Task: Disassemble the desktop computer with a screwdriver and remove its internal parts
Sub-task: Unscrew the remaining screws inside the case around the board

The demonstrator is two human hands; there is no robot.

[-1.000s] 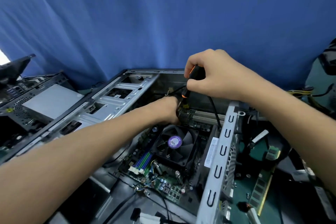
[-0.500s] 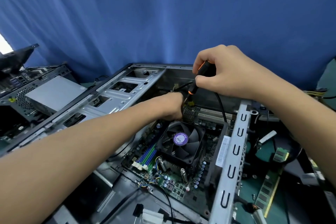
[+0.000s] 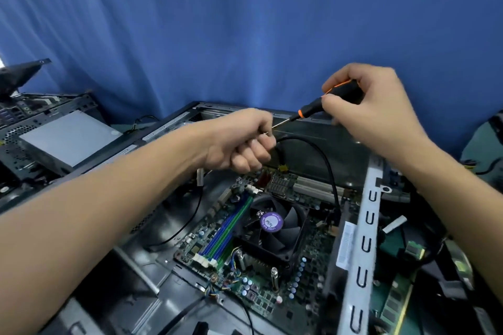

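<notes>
Lying on its side with the cover off, the computer case (image 3: 364, 226) faces up, so everything inside can be reached from above. The motherboard (image 3: 272, 288) is on the case floor, not yet removed, with the CPU fan (image 3: 272, 221) mounted in its middle. A black cable (image 3: 326, 163) arcs over the board, near the left hand.

Both hands are raised above the board, clear of it. The right hand (image 3: 373, 106) has its fingers wrapped round the handle of the screwdriver (image 3: 326, 102), and the shaft slants down-left so the tip reaches the other hand. The left hand (image 3: 242, 141) is curled, thumb and forefinger pinching a small metal piece (image 3: 265, 133) right at the tip. It is probably a screw being picked off the driver so it doesn't fall into the case, but it is too small to confirm.

Judged stage: partway through the screws, with the board and fan left to pull. A loose memory stick (image 3: 396, 304) lies outside the case on the right.
</notes>
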